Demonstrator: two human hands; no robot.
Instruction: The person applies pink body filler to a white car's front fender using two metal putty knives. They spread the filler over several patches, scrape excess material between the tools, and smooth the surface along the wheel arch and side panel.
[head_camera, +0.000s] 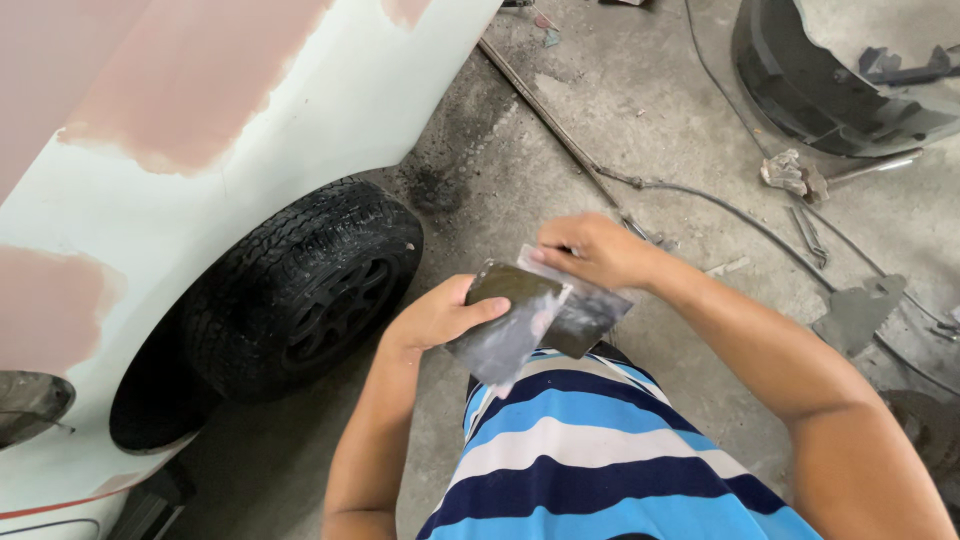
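My left hand grips a flat dark plate smeared with grey filler, thumb on top. My right hand holds a second thin flat spreader, its blade lying across the plate. Both hands are in front of my blue, white and navy striped shirt. To the left stands a white car body with pinkish patches of filler, and a black tyre in its wheel arch.
The floor is stained concrete. A long metal rod and a hose or cable run across it. A black car part lies at top right, with a crumpled scrap and small tools nearby.
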